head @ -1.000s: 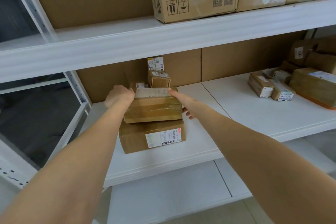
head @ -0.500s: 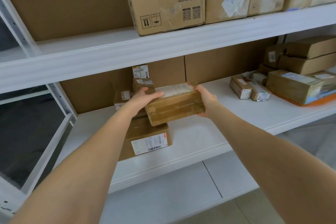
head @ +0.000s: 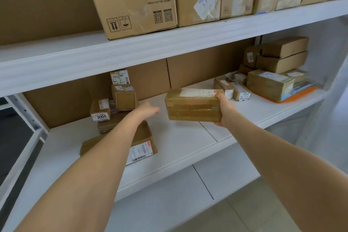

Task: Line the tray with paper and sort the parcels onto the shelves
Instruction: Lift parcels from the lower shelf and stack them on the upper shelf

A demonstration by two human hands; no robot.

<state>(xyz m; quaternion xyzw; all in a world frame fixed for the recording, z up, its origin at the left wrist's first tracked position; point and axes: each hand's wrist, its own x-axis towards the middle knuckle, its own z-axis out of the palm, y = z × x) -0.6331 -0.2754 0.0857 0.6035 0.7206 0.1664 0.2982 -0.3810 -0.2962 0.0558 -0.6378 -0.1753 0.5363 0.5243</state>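
While the grip of the right hand (head: 225,111) is curled round the right end of the parcel (head: 194,107), which hangs lengthwise left-to-right just above the middle shelf (head: 188,137), the empty, loose-fingered left hand (head: 148,110) hovers beside its left end.

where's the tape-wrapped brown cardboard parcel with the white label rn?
Head view, centre: the tape-wrapped brown cardboard parcel is over the white middle shelf, right hand gripping its right end, left hand just left of it.
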